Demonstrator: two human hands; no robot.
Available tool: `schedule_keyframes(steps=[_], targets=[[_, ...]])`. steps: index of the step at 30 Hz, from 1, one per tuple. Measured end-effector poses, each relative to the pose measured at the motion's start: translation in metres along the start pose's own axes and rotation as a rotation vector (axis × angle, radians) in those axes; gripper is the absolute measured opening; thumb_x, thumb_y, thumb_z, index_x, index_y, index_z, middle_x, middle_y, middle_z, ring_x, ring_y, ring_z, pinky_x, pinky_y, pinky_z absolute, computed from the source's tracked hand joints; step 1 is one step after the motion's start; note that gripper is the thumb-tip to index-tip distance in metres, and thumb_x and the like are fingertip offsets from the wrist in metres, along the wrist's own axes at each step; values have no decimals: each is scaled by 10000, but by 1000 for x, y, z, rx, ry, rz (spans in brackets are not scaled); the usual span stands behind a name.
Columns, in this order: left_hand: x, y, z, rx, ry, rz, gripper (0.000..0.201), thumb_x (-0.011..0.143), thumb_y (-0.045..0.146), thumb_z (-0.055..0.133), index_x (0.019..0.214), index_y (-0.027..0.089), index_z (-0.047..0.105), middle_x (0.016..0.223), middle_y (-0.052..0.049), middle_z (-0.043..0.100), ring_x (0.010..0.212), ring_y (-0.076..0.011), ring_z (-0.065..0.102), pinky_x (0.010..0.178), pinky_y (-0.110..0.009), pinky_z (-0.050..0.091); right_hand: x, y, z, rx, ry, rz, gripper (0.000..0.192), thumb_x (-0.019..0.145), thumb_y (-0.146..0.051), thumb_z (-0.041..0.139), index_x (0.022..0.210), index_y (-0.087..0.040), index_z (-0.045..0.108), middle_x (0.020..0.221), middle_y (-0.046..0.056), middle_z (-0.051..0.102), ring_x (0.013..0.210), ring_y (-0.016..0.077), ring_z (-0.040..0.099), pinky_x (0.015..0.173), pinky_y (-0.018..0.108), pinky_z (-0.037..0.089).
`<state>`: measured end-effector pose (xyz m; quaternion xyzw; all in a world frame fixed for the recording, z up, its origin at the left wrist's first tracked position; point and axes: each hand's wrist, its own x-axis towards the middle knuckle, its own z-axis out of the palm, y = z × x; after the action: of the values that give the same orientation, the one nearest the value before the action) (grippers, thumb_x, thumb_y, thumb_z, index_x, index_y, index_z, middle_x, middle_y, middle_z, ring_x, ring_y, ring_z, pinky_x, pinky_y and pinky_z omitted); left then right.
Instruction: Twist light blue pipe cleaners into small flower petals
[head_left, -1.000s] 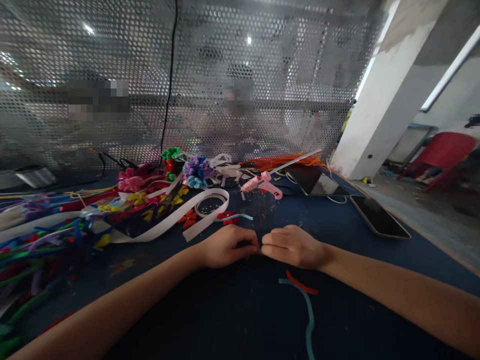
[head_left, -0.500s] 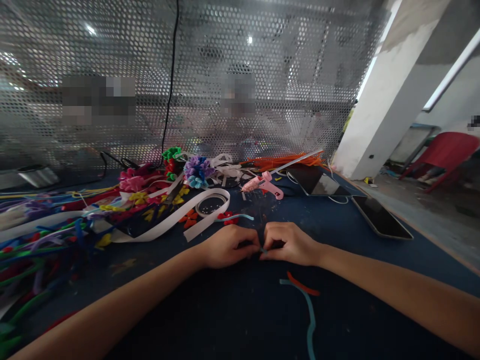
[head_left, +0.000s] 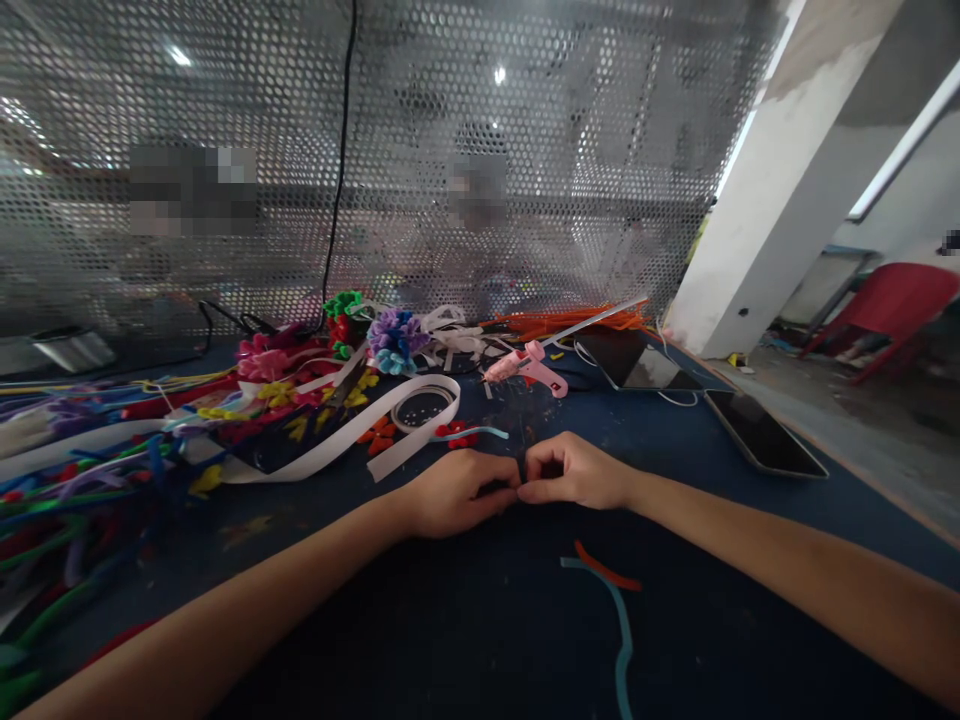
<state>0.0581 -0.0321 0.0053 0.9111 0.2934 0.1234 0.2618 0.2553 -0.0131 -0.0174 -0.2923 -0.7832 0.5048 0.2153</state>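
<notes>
My left hand point(head_left: 463, 492) and my right hand point(head_left: 576, 472) meet over the dark blue table, fingertips pinched together and nearly touching. Between them is a short bit of light-blue pipe cleaner, now mostly covered by the fingers; a tip of it showed half a second ago. Below my right hand lie a longer light-blue pipe cleaner point(head_left: 622, 630) and a short orange one point(head_left: 606, 569). Another light-blue piece point(head_left: 480, 434) rests just beyond my left hand, beside a red pipe-cleaner flower point(head_left: 459, 436).
A pink glue gun point(head_left: 529, 366) with a clear stick lies ahead. White ribbon point(head_left: 330, 450) curls at the left among colourful pipe cleaners and flowers point(head_left: 396, 340). A tablet point(head_left: 634, 362) and a phone point(head_left: 765, 434) lie right. Perforated metal sheet point(head_left: 525, 130) stands behind.
My right hand has shifted slightly up, its thumb and fingers turning at the pinch. The blue tip that showed between the hands is now hidden. My left hand stays almost still.
</notes>
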Motion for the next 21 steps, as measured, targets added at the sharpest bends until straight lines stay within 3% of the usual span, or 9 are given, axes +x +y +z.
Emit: schedule_keyframes(steps=[7, 13, 17, 21], targets=[[0, -2, 0, -16, 13, -41, 158, 865, 231, 454, 759, 157, 545, 637, 23, 574, 564, -93, 492, 532, -195, 331, -2, 0, -1, -110, 51, -22, 287, 751, -428, 606, 710, -144, 607, 596, -42, 509, 554, 76, 423, 518, 199, 316], [-1, -1, 1, -63, -10, -52, 161, 864, 221, 448, 757, 155, 550, 643, 19, 572, 588, -95, 505, 564, -195, 352, 3, 3, -3, -76, 99, -55, 265, 748, -399, 617, 718, -136, 611, 624, -26, 544, 567, 82, 461, 532, 200, 350], [0, -3, 1, -183, 50, -126, 177, 867, 265, 444, 759, 156, 533, 639, 24, 550, 571, -92, 483, 544, -193, 352, -2, 2, 1, -158, 277, -133, 206, 800, -347, 571, 749, -148, 590, 681, -14, 548, 606, 86, 479, 537, 196, 368], [3, -8, -1, -327, 70, -172, 214, 864, 309, 447, 739, 148, 513, 628, 26, 519, 564, -89, 439, 530, -196, 333, -9, 5, 8, -232, 399, -320, 207, 809, -324, 567, 952, -183, 516, 733, -23, 538, 538, 64, 451, 486, 177, 379]])
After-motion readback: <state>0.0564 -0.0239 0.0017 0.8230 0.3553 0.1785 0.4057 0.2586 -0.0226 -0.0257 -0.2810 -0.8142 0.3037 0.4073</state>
